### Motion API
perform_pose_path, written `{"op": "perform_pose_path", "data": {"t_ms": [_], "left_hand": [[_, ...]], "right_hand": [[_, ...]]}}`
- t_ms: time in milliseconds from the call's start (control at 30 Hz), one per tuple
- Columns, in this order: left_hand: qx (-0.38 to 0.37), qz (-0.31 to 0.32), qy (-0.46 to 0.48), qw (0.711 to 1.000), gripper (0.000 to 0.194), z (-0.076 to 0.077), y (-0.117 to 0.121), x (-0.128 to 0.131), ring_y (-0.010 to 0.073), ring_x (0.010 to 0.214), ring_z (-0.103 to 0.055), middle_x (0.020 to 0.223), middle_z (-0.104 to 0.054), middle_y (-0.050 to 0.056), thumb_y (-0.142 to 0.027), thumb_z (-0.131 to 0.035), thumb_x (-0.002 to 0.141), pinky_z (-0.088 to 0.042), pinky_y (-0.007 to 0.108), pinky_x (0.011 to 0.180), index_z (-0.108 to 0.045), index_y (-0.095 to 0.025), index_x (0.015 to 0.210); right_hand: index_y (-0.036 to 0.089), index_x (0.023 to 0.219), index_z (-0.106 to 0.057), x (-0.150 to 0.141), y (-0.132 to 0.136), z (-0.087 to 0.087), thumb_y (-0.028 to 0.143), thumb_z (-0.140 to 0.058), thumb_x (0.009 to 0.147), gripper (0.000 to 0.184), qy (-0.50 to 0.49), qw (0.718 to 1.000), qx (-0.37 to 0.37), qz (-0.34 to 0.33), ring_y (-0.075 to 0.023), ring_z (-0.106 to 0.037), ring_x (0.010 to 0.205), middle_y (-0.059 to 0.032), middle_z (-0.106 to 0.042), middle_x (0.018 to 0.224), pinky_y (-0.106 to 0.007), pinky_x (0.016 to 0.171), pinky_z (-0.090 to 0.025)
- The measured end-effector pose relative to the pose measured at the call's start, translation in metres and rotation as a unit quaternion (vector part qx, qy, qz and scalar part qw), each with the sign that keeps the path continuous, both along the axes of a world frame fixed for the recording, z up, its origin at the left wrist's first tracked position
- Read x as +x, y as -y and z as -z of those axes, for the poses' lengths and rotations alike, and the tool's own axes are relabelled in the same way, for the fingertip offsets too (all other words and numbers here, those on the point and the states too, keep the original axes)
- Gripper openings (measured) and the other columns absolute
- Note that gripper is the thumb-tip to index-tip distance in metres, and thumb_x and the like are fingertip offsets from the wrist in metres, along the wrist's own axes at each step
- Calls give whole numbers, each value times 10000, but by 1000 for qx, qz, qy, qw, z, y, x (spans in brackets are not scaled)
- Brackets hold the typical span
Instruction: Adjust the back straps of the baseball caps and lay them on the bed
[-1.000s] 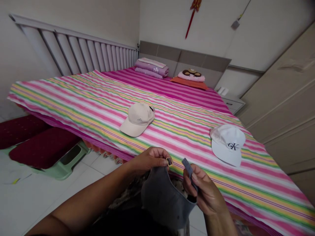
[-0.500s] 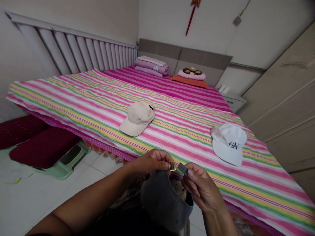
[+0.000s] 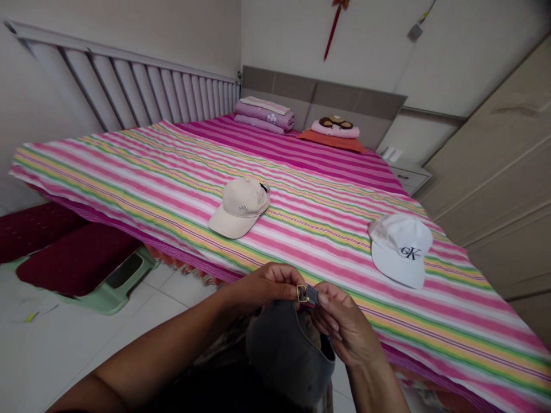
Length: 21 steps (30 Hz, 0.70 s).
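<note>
A dark grey cap (image 3: 286,350) hangs below my hands, its back opening facing up. My left hand (image 3: 273,283) pinches the gold-coloured buckle (image 3: 302,293) on one side of the cap's back. Between the fingers of my right hand (image 3: 342,321) is the grey strap (image 3: 313,294) from the other side. The strap's end meets the buckle; whether it passes through the frame I cannot tell. On the bed beyond lie a beige cap (image 3: 241,206) with a small logo and a white cap (image 3: 401,249) with black letters.
A bed (image 3: 172,172) with a striped cover spreads in front of me. Folded purple bedding (image 3: 267,117) and a pink folded item (image 3: 336,129) rest near the headboard (image 3: 293,94). Dark red-topped stools (image 3: 81,258) stand at the left, a wardrobe (image 3: 495,172) at the right.
My right hand has moved left, bringing the strap's end from a gap away up against the buckle. My left hand keeps its hold on the buckle, and the other caps stay put.
</note>
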<state>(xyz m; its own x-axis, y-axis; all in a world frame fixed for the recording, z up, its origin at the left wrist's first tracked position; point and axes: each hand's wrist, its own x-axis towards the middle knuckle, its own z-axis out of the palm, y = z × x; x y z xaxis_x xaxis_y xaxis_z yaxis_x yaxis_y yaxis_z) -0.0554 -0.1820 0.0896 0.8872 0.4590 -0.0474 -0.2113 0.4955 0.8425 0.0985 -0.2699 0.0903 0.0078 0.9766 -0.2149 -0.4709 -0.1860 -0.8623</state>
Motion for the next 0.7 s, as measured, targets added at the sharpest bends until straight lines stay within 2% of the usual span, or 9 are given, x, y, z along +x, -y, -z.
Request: {"op": "perform_pose_path", "data": {"t_ms": [133, 267, 433, 700], "left_hand": [[12, 2, -2, 1000, 206, 0, 0, 0, 78, 584, -546, 649, -623, 19, -270, -708, 647, -391, 182, 574, -621, -113, 750], [16, 14, 3, 1000, 205, -1, 1, 0, 75, 589, -538, 645, -616, 17, -273, -700, 658, -384, 179, 580, -616, -109, 747], [-1, 14, 5, 1000, 229, -1, 2, 1, 71, 568, -520, 618, -601, 12, -294, -708, 648, -373, 177, 566, -617, -108, 747], [-39, 2, 22, 999, 233, 2, 3, 3, 67, 528, -537, 603, -618, 15, -279, -726, 626, -378, 165, 529, -615, -108, 737]], "right_hand": [[147, 641, -581, 0, 0, 0, 369, -718, 628, 262, 40, 999, -3, 15, -13, -188, 315, 102, -356, 345, -187, 358, -102], [145, 635, -581, 0, 0, 0, 335, -705, 648, 228, 59, 998, 6, 10, -8, -270, 326, 42, -516, 454, -181, 371, -131], [147, 658, -591, -2, -1, -2, 335, -713, 635, 225, 10, 1000, 2, 2, -17, -203, 342, 99, -345, 368, -177, 374, -121], [147, 633, -579, -2, -3, 4, 334, -732, 616, 242, -28, 1000, -4, 3, -9, -154, 338, 112, -296, 372, -168, 356, -114]]}}
